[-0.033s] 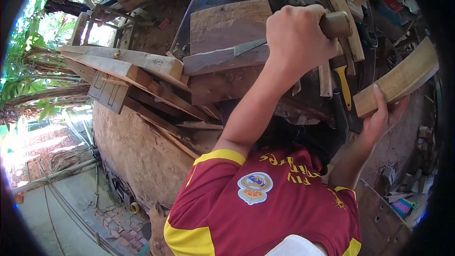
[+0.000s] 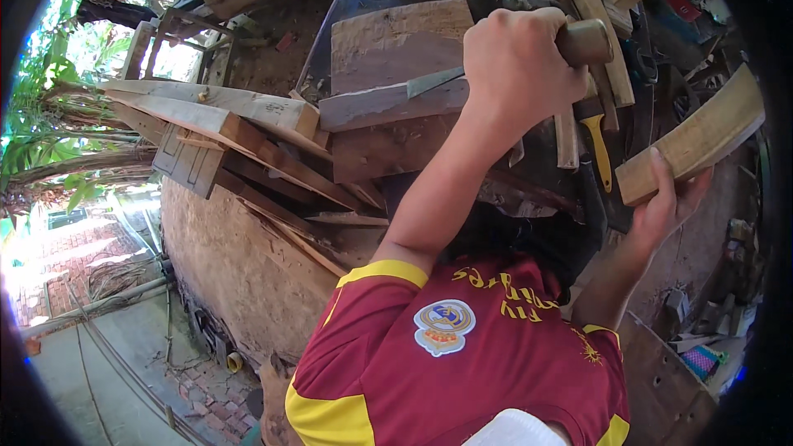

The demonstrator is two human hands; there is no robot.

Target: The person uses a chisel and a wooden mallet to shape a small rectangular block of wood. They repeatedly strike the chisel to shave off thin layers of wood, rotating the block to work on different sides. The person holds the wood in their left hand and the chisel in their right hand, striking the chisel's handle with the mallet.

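My left hand (image 2: 516, 66) is closed round the handle of a chisel (image 2: 435, 82). The handle's rounded butt sticks out on the right of my fist, and the flat metal blade points left. Its tip lies at a narrow wooden piece (image 2: 363, 110) set across a wide board; the exact contact is too small to tell. Off to the right, my right hand (image 2: 665, 206) grips the lower end of a thick, slightly curved wooden block (image 2: 698, 136), raised at a slant. Part of the chisel is hidden inside my left fist.
A rough board (image 2: 396, 37) lies beyond the narrow piece. Long timbers (image 2: 239, 128) jut out at the left. A yellow-handled brush (image 2: 596, 144) and wooden strips (image 2: 601, 29) lie between my hands. Several offcuts line the far edge, with a tree trunk slab (image 2: 223, 239) at lower left.
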